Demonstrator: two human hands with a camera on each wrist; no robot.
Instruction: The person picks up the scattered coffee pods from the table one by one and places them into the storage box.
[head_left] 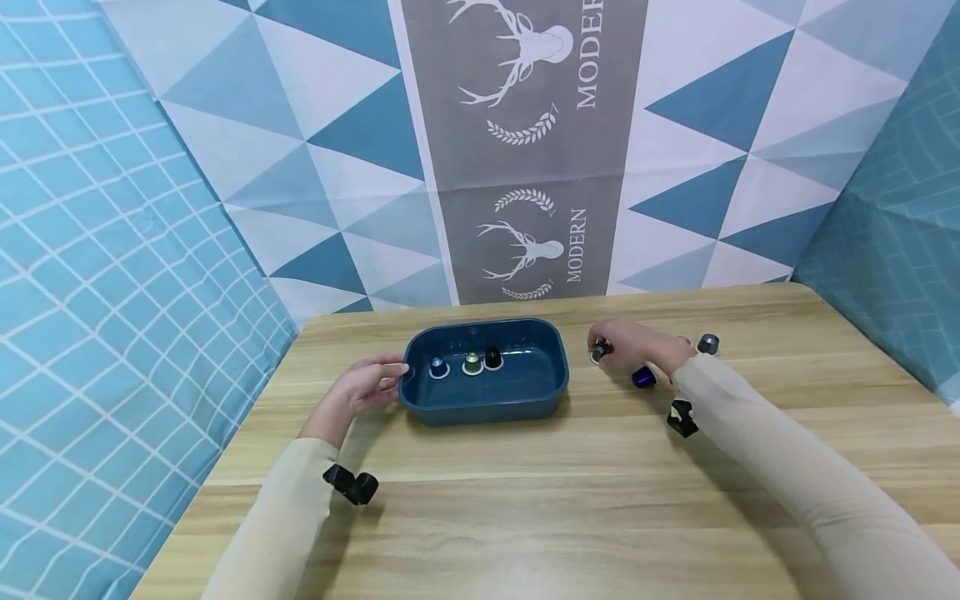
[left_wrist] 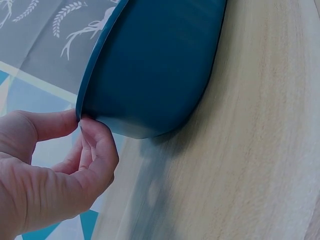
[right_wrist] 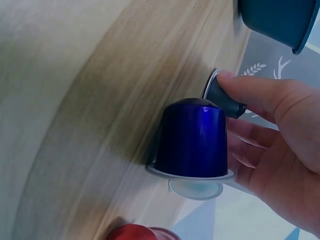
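Blue plastic basin (head_left: 483,412), near the bench's (head_left: 480,517) far edge, contains three capsules (head_left: 472,363); the left hand (head_left: 367,385) pinches its rim, the right hand (head_left: 633,344) one dark capsule (right_wrist: 225,99). Only the right wrist view plainly shows one red capsule (right_wrist: 131,233).

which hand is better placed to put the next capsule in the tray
Probably the right. The right hand pinches a dark capsule beside the blue tray, near the purple-blue capsule. The left hand holds the tray's opposite end, away from the capsules outside it.
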